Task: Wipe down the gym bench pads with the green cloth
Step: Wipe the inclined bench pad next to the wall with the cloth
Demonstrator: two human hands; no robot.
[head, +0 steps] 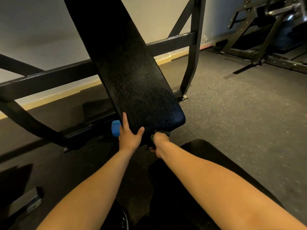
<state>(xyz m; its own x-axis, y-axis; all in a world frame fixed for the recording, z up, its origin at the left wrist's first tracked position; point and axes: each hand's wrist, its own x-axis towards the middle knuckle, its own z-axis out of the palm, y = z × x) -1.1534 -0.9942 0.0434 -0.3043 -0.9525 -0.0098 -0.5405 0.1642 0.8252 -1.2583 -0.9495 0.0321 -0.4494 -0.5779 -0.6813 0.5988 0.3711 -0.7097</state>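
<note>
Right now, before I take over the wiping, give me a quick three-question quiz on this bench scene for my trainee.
1. True or false: the left hand holds the lower corner of the back pad.
2. Which hand holds the green cloth? A: left hand. B: right hand.
3. Fill in: the cylinder beside the left hand is ___ in colour.

Key: 1 true; 2 B; 3 blue.

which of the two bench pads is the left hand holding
The long tilted back pad: the left hand grips its lower corner. The seat pad, nearer the camera, lies below the right forearm.
</note>
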